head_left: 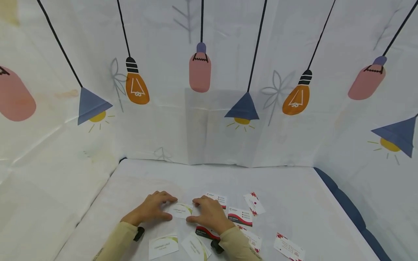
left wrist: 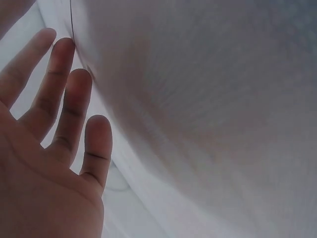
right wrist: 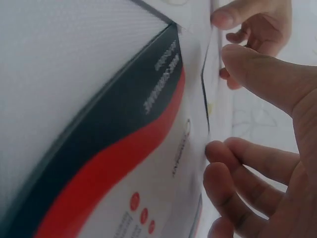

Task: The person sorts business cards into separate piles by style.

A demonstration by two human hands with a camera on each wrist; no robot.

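Note:
A white business card with a green curve (head_left: pixel 181 210) lies between the two hands. At its left short edge is the left hand (head_left: pixel 152 208), thumb by the near corner and fingertips by the far one. Its fingers look extended and relaxed in the left wrist view, where the card is out of sight. On the opposite side the right hand (head_left: pixel 212 214) spans the right edge, thumb and fingers spread apart. Beneath the right wrist lies a black, red and white business card (right wrist: pixel 124 144), partly covered in the head view.
Closer to me lie two more green-curved cards (head_left: pixel 163 247). Right of the hands are red-and-black cards (head_left: pixel 240 216) and several white cards with red flowers (head_left: pixel 289 248). The white table (head_left: pixel 277 185) meets a printed cloth wall (head_left: pixel 228 145) behind.

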